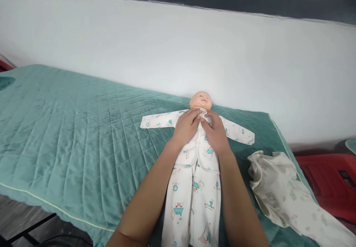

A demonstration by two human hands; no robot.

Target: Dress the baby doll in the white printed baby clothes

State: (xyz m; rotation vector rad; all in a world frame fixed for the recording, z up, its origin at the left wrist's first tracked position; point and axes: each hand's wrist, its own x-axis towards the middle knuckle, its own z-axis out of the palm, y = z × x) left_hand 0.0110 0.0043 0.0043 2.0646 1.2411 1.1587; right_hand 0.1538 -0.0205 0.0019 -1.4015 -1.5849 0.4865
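A baby doll (201, 99) lies on its back, dressed in a white printed shirt (209, 153) and matching trousers (178, 202). At the top of the shirt front, just under the doll's chin, my left hand (188, 125) and my right hand (215, 131) meet, fingers closed on the cloth by the collar. The fingertips partly hide the fastening there. Below them a button (198, 143) shows on the shirt front. Both sleeves stretch out to the sides, the left one (158, 120) and the right one (239, 131).
Beneath the doll is a green quilted bed cover (91, 139). A crumpled white printed garment (280, 187) lies to the right, near the bed's edge. Beyond that edge sits a red plastic object (328, 176). A white wall (167, 47) rises behind the bed.
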